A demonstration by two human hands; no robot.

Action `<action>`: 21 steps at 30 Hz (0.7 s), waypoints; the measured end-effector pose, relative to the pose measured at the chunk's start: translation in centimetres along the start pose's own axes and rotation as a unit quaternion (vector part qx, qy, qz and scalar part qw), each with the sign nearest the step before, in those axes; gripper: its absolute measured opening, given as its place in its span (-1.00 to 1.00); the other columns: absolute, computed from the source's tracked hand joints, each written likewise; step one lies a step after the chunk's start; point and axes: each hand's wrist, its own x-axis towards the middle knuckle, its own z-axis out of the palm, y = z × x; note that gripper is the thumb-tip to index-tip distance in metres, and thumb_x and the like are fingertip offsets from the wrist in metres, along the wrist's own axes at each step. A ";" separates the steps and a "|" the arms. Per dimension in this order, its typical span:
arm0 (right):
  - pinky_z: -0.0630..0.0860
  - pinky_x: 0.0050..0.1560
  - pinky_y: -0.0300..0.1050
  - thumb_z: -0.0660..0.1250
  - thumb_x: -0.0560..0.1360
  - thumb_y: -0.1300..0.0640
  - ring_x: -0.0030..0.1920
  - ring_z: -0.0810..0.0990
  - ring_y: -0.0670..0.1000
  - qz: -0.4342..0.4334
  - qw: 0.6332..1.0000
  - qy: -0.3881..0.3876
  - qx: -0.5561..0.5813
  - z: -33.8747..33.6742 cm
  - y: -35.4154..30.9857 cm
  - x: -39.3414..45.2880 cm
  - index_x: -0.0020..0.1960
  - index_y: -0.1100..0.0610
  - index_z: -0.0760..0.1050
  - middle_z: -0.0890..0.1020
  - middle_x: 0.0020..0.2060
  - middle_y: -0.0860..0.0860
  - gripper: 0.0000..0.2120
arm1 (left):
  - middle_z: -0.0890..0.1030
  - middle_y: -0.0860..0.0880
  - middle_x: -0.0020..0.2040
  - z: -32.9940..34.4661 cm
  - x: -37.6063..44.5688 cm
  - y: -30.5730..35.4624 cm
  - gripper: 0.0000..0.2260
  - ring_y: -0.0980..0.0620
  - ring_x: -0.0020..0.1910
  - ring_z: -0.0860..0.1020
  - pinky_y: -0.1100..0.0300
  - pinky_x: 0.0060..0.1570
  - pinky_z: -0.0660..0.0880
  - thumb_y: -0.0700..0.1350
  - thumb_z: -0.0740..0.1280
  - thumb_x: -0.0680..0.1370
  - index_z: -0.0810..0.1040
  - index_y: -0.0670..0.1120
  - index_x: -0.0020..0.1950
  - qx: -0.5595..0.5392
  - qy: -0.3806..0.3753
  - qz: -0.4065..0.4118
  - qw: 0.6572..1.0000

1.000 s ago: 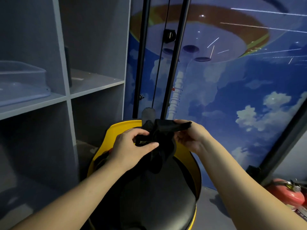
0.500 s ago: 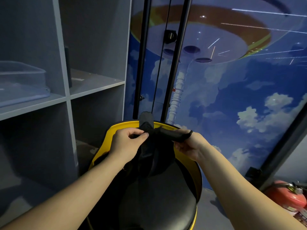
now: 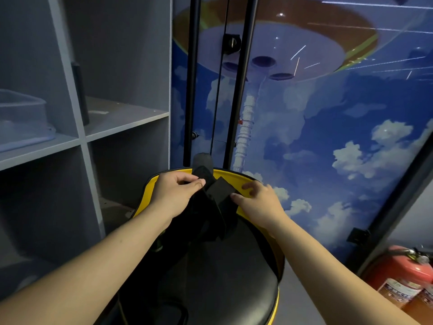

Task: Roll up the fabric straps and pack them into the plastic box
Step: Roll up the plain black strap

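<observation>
The step in hand looks like the rolling itself, at its start: both hands work a black strap (image 3: pixel 212 195) at the far edge of a black seat (image 3: pixel 225 273) with a yellow rim (image 3: pixel 150 186). The left hand (image 3: pixel 174 193) has its thumb and curled fingers pinched on the strap's upper fold, just left of centre. The right hand (image 3: pixel 260 199) sits at the strap's right edge with fingers fairly straight, its fingertips (image 3: pixel 234 196) touching the flap; it seems to steady or press the fabric, not grasp it, though contact under the palm is hidden. The rest of the strap hangs in dark folds toward the near side of the seat, hard to separate from the black cushion. The box (image 3: pixel 22 118), clear plastic, stands on a shelf (image 3: pixel 39 151) at far left, well apart from the hands. Nothing appears packed yet, as far as the box's cloudy wall lets one tell. The next move likely calls for the right hand to take hold of the flap and turn it over the pinched end, keeping the fabric taut so the roll stays tight, then gathering the hanging length before any carry to the box.
</observation>
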 end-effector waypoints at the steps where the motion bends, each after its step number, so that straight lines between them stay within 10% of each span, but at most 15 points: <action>1: 0.50 0.18 -0.04 0.40 0.51 -0.19 0.19 0.52 0.03 -0.062 0.997 0.038 -0.016 0.1 0.1 0.0 0.32 -0.05 0.49 0.45 0.18 -0.04 -0.56 | 0.64 0.20 -0.07 0.1 -0.1 0.0 -0.93 0.29 -0.03 0.53 0.42 -0.16 0.36 -0.06 0.52 0.50 0.73 -0.01 -0.03 0.000 -0.003 0.001 1.000; 5: 0.33 0.26 -0.17 0.39 0.57 -0.01 0.29 0.40 -0.02 -0.307 0.943 0.087 -0.095 0.1 -0.4 0.1 0.40 -0.06 0.50 0.47 0.27 -0.05 -0.59 | 0.67 0.18 -0.08 0.2 -0.3 -0.1 -0.94 0.29 -0.05 0.56 0.43 -0.17 0.35 -0.04 0.53 0.49 0.72 0.04 -0.05 0.021 -0.014 0.010 1.000; 21: 0.46 0.13 0.05 0.46 0.50 0.05 0.22 0.49 0.11 -0.411 0.889 0.083 -0.186 0.4 2.5 1.0 -0.01 -0.02 0.63 0.58 0.19 -0.05 -0.92 | 0.69 0.11 -0.07 -1.6 0.5 -1.5 -0.94 0.19 -0.02 0.62 0.35 -0.10 0.45 -0.05 0.54 0.49 0.71 0.02 -0.07 -0.010 0.036 -0.024 0.999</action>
